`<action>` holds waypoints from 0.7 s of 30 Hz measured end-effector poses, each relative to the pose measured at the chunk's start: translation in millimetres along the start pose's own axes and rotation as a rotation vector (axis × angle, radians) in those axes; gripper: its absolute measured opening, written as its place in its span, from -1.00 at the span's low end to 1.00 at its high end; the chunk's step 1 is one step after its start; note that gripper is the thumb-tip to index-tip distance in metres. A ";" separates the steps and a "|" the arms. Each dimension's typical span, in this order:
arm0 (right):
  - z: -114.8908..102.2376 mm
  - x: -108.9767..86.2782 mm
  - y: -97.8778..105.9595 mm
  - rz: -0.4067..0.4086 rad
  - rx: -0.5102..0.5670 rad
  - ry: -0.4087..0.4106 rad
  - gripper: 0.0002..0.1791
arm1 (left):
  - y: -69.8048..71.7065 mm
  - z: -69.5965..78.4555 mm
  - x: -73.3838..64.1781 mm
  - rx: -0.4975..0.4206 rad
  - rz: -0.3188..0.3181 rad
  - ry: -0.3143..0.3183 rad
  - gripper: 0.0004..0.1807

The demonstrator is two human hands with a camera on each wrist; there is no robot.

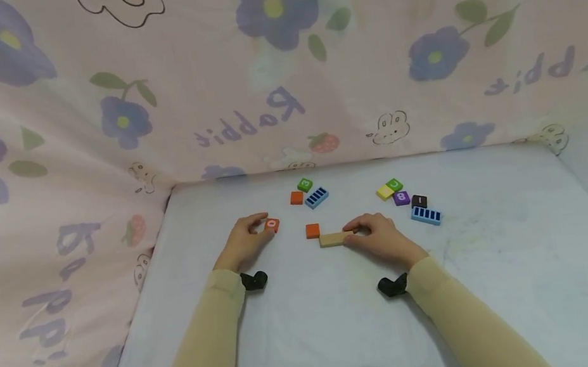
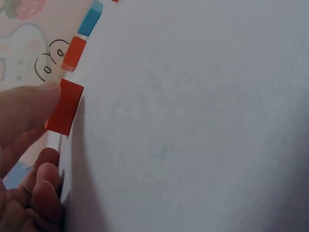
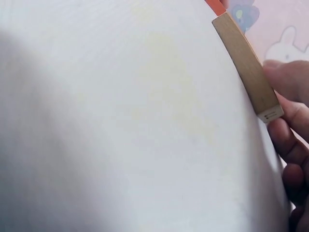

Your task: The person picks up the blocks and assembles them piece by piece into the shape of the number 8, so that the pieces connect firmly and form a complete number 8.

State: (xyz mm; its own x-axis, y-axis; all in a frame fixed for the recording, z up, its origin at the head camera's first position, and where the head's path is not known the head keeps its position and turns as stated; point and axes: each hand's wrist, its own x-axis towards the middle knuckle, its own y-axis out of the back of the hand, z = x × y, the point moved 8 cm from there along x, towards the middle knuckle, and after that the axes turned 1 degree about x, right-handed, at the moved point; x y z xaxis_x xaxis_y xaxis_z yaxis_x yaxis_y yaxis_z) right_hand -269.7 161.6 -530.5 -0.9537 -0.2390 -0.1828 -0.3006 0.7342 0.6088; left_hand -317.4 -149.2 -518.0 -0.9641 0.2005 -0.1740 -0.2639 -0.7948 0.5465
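Note:
My left hand (image 1: 246, 240) pinches an orange number tile marked 0 (image 1: 272, 225) between thumb and fingers; the left wrist view has its plain side (image 2: 65, 107) towards the camera. Near the middle of the table, my right hand (image 1: 380, 237) grips the right end of a long wooden block (image 1: 333, 239). In the right wrist view the thumb lies along the wooden block (image 3: 248, 65), and small marks show on its near end. Just beyond the block's left end lies a plain orange tile (image 1: 312, 230), close to it.
Behind the hands lie a green tile marked 3 (image 1: 304, 185), an orange tile (image 1: 296, 198) and a blue slotted block (image 1: 316, 198). Right of them are yellow (image 1: 385, 193), green (image 1: 394, 184), purple (image 1: 401, 198) and black (image 1: 419, 201) tiles and another blue block (image 1: 426, 216). A patterned curtain (image 1: 231, 78) borders the white table.

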 end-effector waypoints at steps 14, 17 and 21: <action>-0.7 2.0 0.5 0.003 -0.007 0.007 -0.57 | -3.6 0.4 2.0 -0.010 -0.012 0.021 -0.57; -2.0 2.4 0.2 0.008 -0.003 0.020 -0.59 | -3.0 -0.3 2.2 0.000 -0.003 0.010 -0.57; -1.8 2.4 -0.8 0.026 0.000 0.027 -0.60 | -3.9 0.5 1.6 0.023 0.000 -0.007 -0.56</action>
State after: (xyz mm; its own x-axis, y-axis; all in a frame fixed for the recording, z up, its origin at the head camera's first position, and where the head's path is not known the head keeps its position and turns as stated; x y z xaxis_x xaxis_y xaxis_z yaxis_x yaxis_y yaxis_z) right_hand -271.7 159.3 -530.0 -0.9606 -0.2368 -0.1454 -0.2753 0.7407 0.6129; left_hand -318.0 -145.5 -520.0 -0.9643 0.2048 -0.1680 -0.2644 -0.7812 0.5655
